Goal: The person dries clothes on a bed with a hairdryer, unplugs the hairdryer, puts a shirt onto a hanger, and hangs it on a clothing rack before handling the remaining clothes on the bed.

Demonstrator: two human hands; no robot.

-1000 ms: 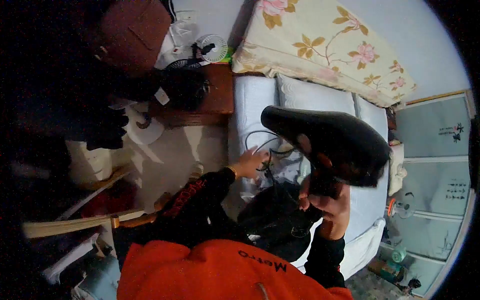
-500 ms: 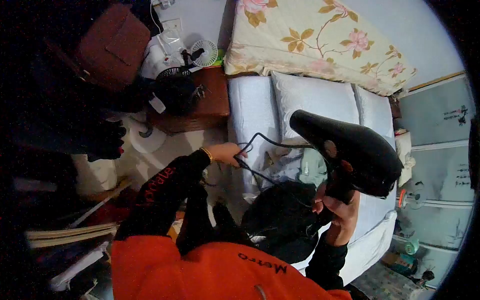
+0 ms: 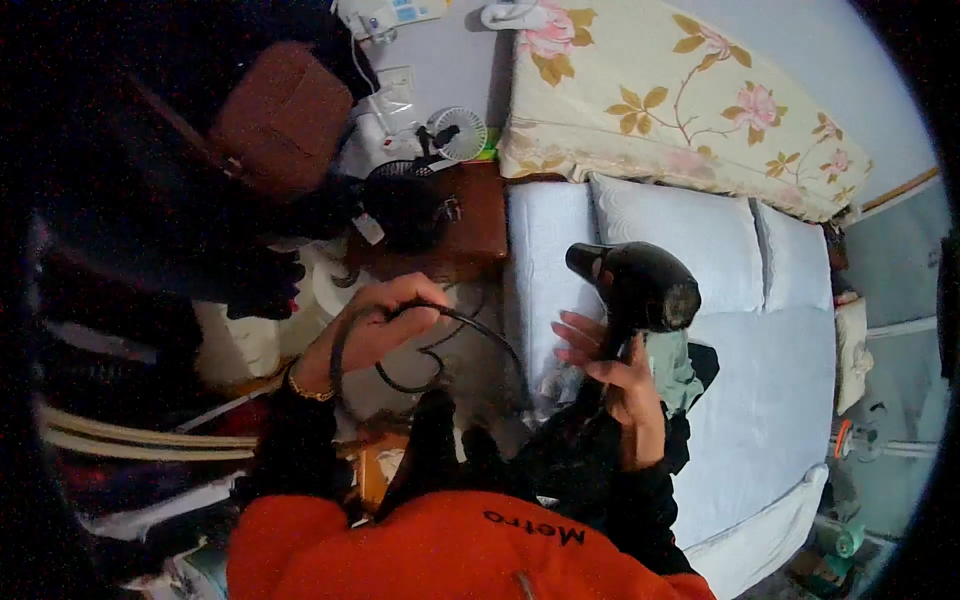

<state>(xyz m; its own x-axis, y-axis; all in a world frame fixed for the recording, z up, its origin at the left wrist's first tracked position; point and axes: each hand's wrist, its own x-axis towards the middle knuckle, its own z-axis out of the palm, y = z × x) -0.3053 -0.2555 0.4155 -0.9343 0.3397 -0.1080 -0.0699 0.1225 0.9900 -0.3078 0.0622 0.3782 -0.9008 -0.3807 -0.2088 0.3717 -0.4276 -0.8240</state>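
Note:
A black hair dryer (image 3: pixel 650 285) is held by its handle in my right hand (image 3: pixel 635 400), over the near edge of the bed. Its nozzle points left, and some of that hand's fingers stretch out left of the handle. My left hand (image 3: pixel 375 325), with a gold bracelet at the wrist, is closed on the dryer's black cord (image 3: pixel 480 330). The cord hangs in loose loops between both hands and below the left one. Under my right forearm lies dark cloth (image 3: pixel 565 455), with a pale green cloth (image 3: pixel 672 370) beside it.
The bed (image 3: pixel 765 400) has white bedding, pillows (image 3: pixel 680 225) and a floral headboard (image 3: pixel 640 100). A brown nightstand (image 3: pixel 478 225) carries a small white fan (image 3: pixel 460 135) and a black bag. A brown bag (image 3: pixel 285 115) hangs at upper left. Glass-panelled doors (image 3: pixel 905 390) stand at right.
The hair dryer has moved left and away from the camera, turning its nozzle further left. My left hand has come left and closer with the cord. The camera view has shifted.

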